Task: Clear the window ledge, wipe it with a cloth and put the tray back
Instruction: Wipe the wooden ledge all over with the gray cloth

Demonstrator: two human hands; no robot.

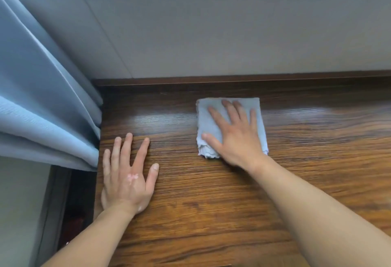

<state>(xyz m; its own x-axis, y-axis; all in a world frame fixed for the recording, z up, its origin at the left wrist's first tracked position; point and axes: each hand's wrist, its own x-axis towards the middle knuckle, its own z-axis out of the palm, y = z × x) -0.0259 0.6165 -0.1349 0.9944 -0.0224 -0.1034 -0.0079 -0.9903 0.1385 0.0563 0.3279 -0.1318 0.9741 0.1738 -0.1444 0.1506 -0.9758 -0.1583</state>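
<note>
A folded pale blue cloth [206, 122] lies flat on the dark wooden window ledge [190, 192], toward its back. My right hand [234, 135] presses down on the cloth with fingers straight and spread. My left hand [127, 173] rests flat on the bare wood near the ledge's left end, fingers straight and holding nothing. No tray is in view.
A blue-grey curtain [42, 97] hangs in folds at the left, reaching the ledge's left end. A beige wall panel [211, 40] rises behind the ledge above a dark wooden trim strip [232, 79]. A dark gap [78, 203] drops off left of the ledge.
</note>
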